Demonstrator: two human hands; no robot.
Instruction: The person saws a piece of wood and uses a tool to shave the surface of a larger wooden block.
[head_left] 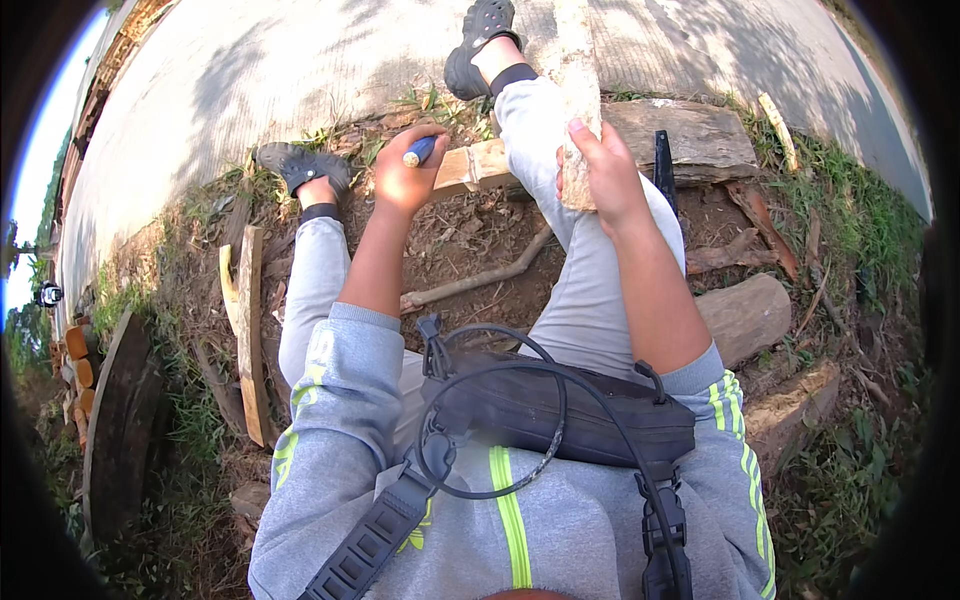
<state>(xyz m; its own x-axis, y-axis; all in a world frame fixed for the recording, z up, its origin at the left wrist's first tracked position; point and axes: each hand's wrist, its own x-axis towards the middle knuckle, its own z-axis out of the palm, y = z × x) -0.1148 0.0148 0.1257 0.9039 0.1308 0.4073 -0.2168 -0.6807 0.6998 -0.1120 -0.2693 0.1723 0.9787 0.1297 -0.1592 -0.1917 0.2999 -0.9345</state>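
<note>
My left hand (406, 172) is closed around a tool with a blue handle (420, 152) and a pale butt end. The rest of that tool is hidden by the hand and the angle. In my right hand (607, 180) is a long, pale, rough-surfaced wooden board (578, 110), gripped near its closer end with the thumb on top. It stretches away from me beside my raised right leg, toward the pavement. Below and between the hands, a light squared piece of wood (470, 168) lies across the ground, partly behind my right leg.
A thick weathered plank (685, 138) lies right of my leg, near a long black flat object (663, 165). Cut logs (745, 315) and branches (490, 272) lie on the soil. Wood strips (250, 335) stand left. A black bag (560, 405) with a looped cable rests at my waist.
</note>
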